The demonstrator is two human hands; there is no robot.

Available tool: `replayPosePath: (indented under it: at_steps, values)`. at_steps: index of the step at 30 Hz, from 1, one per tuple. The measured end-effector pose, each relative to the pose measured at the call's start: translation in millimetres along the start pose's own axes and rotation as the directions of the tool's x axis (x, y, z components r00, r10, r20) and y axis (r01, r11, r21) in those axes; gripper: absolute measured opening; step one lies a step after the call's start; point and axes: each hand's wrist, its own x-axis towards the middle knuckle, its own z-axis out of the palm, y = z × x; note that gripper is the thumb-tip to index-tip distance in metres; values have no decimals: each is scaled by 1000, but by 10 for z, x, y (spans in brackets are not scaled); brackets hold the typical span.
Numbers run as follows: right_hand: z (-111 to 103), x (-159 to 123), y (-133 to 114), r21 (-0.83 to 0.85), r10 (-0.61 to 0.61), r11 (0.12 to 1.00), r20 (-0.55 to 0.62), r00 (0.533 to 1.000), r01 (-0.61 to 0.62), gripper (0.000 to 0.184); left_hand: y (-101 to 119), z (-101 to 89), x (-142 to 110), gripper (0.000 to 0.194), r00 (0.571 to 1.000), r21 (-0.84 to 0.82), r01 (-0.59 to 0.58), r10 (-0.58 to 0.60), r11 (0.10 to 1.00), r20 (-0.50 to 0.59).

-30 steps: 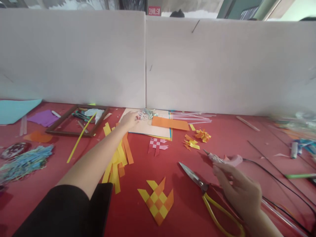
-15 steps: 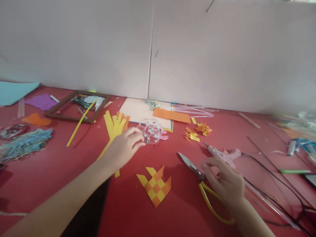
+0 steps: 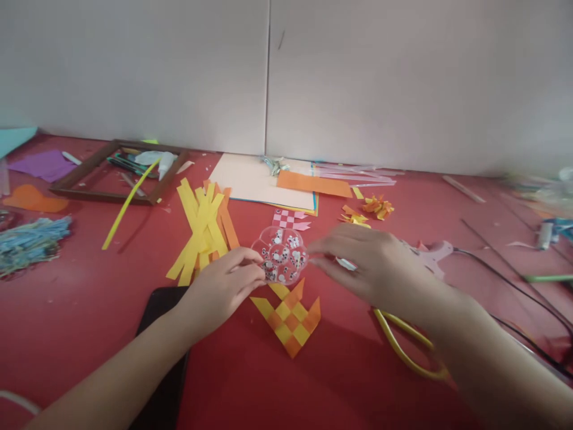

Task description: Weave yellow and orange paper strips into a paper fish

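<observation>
My left hand point(image 3: 224, 286) pinches the left rim of a small clear round case of googly eyes point(image 3: 281, 257), held just above the red table. My right hand point(image 3: 371, 263) reaches in from the right, its fingertips at the case's right rim, fingers curled. Right below the case lies a woven yellow-and-orange paper fish point(image 3: 290, 316). A smaller pink-and-white woven piece point(image 3: 289, 219) lies just behind the case.
Yellow and orange paper strips point(image 3: 201, 233) lie left of the case. Yellow-handled scissors point(image 3: 403, 346) and a pink glue gun point(image 3: 432, 254) with its black cord sit under and behind my right arm. Paper sheets point(image 3: 255, 182), a wooden frame point(image 3: 114, 173) and white partition boards point(image 3: 268, 77) stand behind.
My left hand has brought the case of googly eyes from the back of the table toward me. My right hand has left the scissors and moved left to the case.
</observation>
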Motion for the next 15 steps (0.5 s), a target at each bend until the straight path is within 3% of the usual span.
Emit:
replayPosePath:
  at_steps: [5, 10, 15]
  values:
    - [220, 97, 21, -14, -40, 999, 88, 995, 42, 19, 5, 40, -82, 17, 998, -66, 53, -50, 996, 46]
    - [303, 77, -32, -64, -51, 996, 115, 992, 58, 17, 40, 60, -134, 17, 996, 7, -3, 2, 1000, 93]
    - [358, 61, -76, -99, -35, 994, 149, 988, 50, 22, 93, 43, -122, 17, 998, 31, -28, 26, 999, 64]
